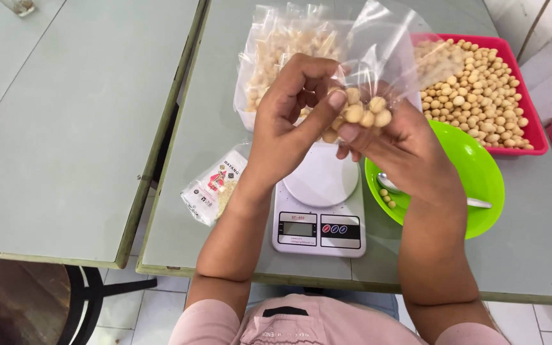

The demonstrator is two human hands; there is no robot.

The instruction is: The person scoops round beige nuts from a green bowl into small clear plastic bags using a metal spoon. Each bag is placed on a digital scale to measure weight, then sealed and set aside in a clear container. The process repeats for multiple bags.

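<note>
- A small flat packet with a white label and red figure lies on the grey-green table, left of the scale and just below your left wrist.
- Behind your hands, a heap of clear filled bags of pale round snacks rests at the table's far side.
- A white digital kitchen scale sits directly beneath your hands, its round platform bare and its small display facing you.
- To the right, a lime-green bowl holds a spoon and a few loose balls; beyond it a red tray is heaped with the same beige balls.
- Your forearms cover part of the scale and the bowl's left rim.
- Above the scale, you hold a clear plastic bag, a handful of round tan balls gathered at its bottom.
- Your left hand is curled, thumb and fingers pinching the bag; your right hand grips it from below, cupping the balls.
</note>
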